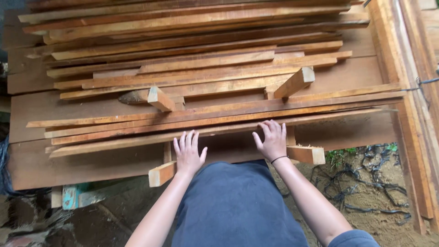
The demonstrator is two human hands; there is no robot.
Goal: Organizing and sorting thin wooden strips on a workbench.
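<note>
On the wood pile, your left hand (188, 153) and right hand (271, 139) lie flat and open on the nearest strip (137, 139), holding nothing; gripping it looks next.

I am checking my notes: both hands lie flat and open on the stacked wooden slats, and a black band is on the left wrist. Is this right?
Not quite. The head view shows the black band on the right wrist. The left hand and right hand do lie flat and open on the wooden slats.
</note>
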